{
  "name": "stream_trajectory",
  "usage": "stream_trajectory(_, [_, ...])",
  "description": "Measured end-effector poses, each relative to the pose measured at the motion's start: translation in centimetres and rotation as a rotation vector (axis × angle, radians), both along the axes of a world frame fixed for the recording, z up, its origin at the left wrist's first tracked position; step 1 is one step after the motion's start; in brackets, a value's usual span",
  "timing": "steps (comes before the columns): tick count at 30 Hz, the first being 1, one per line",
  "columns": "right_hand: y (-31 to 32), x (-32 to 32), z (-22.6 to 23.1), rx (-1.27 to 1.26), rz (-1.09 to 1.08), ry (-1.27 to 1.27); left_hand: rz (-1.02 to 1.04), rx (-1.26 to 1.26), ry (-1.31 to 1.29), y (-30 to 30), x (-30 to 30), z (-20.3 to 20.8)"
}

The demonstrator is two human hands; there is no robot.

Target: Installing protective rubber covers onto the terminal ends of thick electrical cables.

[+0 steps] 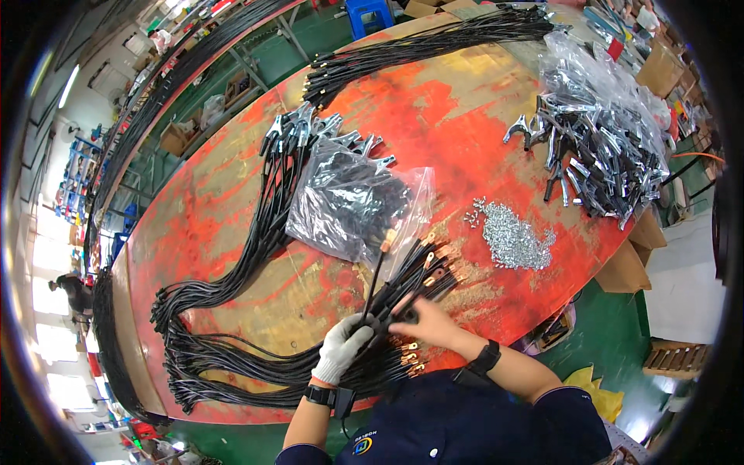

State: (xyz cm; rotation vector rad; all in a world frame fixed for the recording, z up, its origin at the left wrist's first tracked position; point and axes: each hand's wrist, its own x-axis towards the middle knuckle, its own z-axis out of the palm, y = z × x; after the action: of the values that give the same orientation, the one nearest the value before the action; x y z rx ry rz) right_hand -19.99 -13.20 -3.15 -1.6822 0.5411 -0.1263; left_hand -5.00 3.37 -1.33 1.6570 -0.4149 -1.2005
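My left hand (pixel 339 355), in a white glove, is closed around a thin black cable that stands up out of its grip. At the cable's upper end is a copper lug (pixel 388 239). Just to the right is my bare right hand (pixel 431 324), beside the cable bundle; its fingers are blurred, and whether they hold anything is unclear. Dark cables lie under and between the hands. Around them spreads a bundle of black cables (pixel 256 360), with copper lugs (pixel 438 263) showing at the right ends.
A clear plastic bag (pixel 341 205) lies over black cables with metal clamps (pixel 298 128). Right of it sits a heap of small silvery screws (pixel 515 236). Loose clamps (pixel 601 159) pile up at the far right; more black cables (pixel 426 43) lie along the far edge of the red, worn table (pixel 465 132).
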Motion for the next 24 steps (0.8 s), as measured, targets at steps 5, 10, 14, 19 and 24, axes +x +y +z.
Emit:
stream_trajectory(5, [-0.8, -1.4, -0.8, -0.076, 0.503, 0.156, 0.107, 0.012, 0.024, 0.2, 0.6, 0.2])
stream_trajectory(10, [-5.4, -1.9, 0.3, -0.103, 0.209, -0.201, -0.069, 0.105, -0.016, 0.6, 0.8, 0.5])
stream_trajectory(14, [-7.5, -1.3, 3.5, 0.187, -0.248, -0.294, -0.215, 0.144, -0.163, 0.6, 0.5, 0.7])
stream_trajectory(19, [-8.5, -0.5, 4.0, 0.888, -0.626, -0.543, -0.289, 0.163, -0.249, 0.3, 0.2, 1.3])
stream_trajectory(24, [-8.4, 0.0, 3.2, 0.988, -0.622, -0.613, -0.3, 0.164, -0.193, 0.2, 0.0, 1.2])
